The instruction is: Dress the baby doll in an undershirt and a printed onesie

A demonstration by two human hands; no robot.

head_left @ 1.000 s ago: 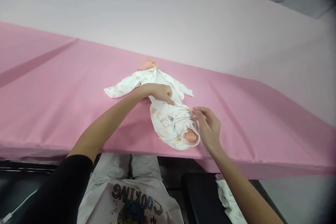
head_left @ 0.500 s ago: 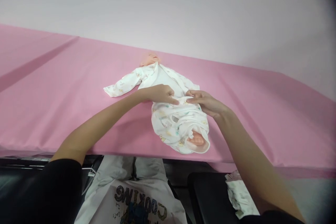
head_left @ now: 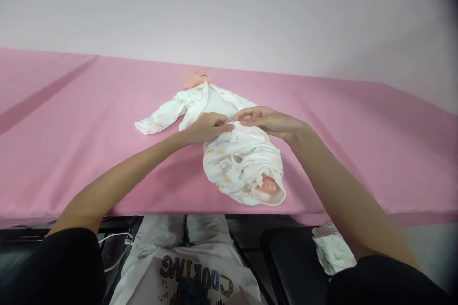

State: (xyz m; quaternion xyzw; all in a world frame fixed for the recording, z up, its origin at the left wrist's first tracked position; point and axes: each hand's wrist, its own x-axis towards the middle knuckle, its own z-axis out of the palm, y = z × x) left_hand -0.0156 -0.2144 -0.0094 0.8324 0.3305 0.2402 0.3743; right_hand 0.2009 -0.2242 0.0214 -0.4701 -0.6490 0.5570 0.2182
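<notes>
Around the doll's (head_left: 198,79) legs is the printed cloth (head_left: 255,157), all puffy and bunched; it goes from the doll's tummy down to one foot, which peeks out of a round hole at the end nearest the person; the doll lies on its back, with its head at the far end.

At the doll's tummy, the left hand (head_left: 209,126) looks narrow, with its thumb and curled fingers pinching the top edge of the printed cloth; just beside it, also at the doll's tummy, the right hand (head_left: 266,120) looks narrow too, and seems to pinch the same edge.

To do this bit well, I think both hands should pull softly and by the same amount, so the edge sits flat across the doll and does not twist; the lumps near the doll's foot may need smoothing; a hard tug might drag the whole doll along.

Above the doll's tummy, the white top (head_left: 195,105) lies with its front spread; it is best kept out of the pinch; under the doll is the pink cover (head_left: 107,105), which could slip or wrinkle if pulled along.
</notes>
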